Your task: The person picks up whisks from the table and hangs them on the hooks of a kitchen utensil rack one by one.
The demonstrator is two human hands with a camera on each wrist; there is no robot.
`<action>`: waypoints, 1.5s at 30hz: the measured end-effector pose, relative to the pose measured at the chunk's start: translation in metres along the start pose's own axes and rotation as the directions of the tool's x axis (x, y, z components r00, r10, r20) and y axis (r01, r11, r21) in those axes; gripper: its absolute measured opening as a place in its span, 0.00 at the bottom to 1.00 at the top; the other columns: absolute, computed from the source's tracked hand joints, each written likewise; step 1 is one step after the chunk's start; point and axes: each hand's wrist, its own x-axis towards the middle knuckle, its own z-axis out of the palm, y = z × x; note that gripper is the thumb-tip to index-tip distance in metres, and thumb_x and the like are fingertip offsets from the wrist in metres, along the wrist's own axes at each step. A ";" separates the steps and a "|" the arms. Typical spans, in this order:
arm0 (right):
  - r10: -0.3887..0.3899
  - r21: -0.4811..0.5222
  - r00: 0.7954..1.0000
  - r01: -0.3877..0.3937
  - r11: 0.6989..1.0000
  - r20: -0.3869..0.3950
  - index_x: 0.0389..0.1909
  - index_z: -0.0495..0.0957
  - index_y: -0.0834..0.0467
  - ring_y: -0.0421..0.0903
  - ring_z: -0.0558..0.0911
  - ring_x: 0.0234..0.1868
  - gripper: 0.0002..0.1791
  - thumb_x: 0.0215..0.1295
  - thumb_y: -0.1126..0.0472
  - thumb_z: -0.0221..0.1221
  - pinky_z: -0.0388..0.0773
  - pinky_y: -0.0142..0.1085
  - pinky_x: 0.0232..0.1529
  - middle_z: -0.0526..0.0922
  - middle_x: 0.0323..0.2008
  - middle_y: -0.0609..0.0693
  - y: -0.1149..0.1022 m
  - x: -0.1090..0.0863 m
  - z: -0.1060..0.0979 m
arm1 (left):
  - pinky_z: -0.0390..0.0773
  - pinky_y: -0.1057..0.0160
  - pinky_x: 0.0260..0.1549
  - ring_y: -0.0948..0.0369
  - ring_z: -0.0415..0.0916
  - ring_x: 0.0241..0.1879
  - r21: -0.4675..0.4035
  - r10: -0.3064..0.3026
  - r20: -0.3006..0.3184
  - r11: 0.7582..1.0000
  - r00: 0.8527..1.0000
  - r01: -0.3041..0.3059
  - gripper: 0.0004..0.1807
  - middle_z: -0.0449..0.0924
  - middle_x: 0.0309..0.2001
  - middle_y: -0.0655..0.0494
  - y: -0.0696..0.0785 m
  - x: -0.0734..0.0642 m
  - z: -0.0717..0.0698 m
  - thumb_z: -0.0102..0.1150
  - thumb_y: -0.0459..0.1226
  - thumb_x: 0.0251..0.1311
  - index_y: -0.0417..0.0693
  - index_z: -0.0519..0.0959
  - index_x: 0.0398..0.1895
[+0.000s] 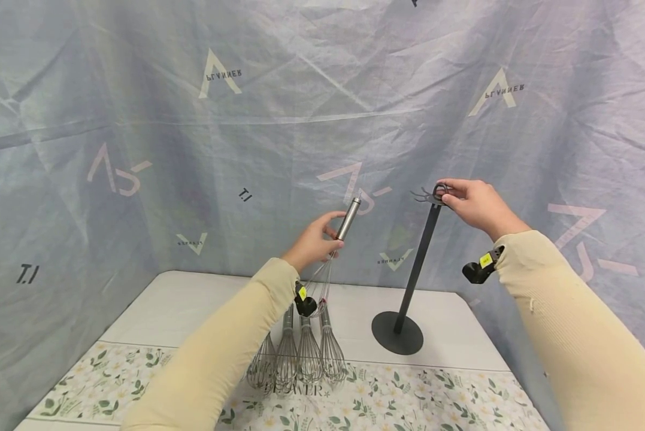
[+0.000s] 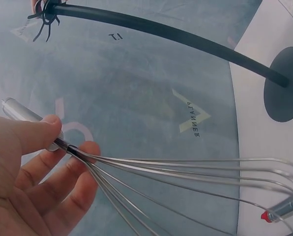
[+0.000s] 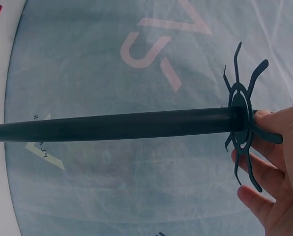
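Note:
A metal whisk [image 1: 348, 220] is held upright in my left hand [image 1: 318, 241], handle up and wires hanging down. Thumb and fingers pinch it at the neck, where the wires [image 2: 186, 172] leave the handle, as the left wrist view shows. My right hand [image 1: 473, 206] grips the top of a dark utensil stand [image 1: 420, 263], by the ring above its hooks. In the right wrist view, several curved hooks [image 3: 258, 76] spread around the stand's top, all bare. The whisk is to the left of the stand, apart from it.
Several more whisks [image 1: 307, 353] lie side by side on the table, handles pointing away, partly behind my left wrist. The stand's round base [image 1: 384, 335] rests on the white table [image 1: 209, 299] with its floral strip [image 1: 435, 395]. A grey-blue cloth [image 1: 279, 149] hangs behind.

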 end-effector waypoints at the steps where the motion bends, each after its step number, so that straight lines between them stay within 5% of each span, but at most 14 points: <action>1: -0.001 -0.001 1.000 0.001 1.000 0.002 0.78 0.60 0.57 0.65 0.72 0.66 0.29 0.80 0.55 0.50 0.71 0.61 0.59 0.74 0.66 0.63 0.000 0.000 0.000 | 0.79 0.59 0.21 0.41 0.84 0.38 0.001 0.003 0.003 1.000 1.000 -0.003 0.40 0.77 0.44 0.47 0.002 0.001 0.002 0.65 0.31 0.66 0.66 0.62 0.76; 21: -0.009 0.036 1.000 0.009 0.999 0.005 0.78 0.61 0.56 0.62 0.72 0.67 0.29 0.80 0.58 0.51 0.71 0.59 0.61 0.75 0.66 0.61 0.002 -0.001 0.001 | 0.79 0.59 0.26 0.53 0.84 0.32 0.098 0.071 -0.001 0.993 0.997 -0.070 0.40 0.78 0.41 0.53 0.019 0.018 0.033 0.66 0.32 0.65 0.71 0.64 0.75; 33: -0.023 0.045 1.000 0.023 0.999 -0.004 0.77 0.62 0.57 0.62 0.72 0.67 0.28 0.79 0.59 0.52 0.71 0.59 0.62 0.76 0.65 0.61 0.004 0.001 0.000 | 0.79 0.58 0.26 0.58 0.82 0.29 0.237 0.152 0.012 0.960 0.988 -0.150 0.39 0.78 0.39 0.61 0.027 0.027 0.053 0.67 0.34 0.66 0.69 0.64 0.75; 45: -0.017 0.075 1.000 0.018 0.997 -0.010 0.77 0.63 0.56 0.61 0.73 0.67 0.28 0.79 0.60 0.52 0.71 0.58 0.62 0.76 0.65 0.60 0.008 0.000 0.001 | 0.75 0.60 0.26 0.58 0.82 0.30 0.284 0.134 0.011 0.950 0.991 -0.132 0.38 0.78 0.38 0.61 0.036 0.032 0.064 0.66 0.35 0.66 0.72 0.63 0.75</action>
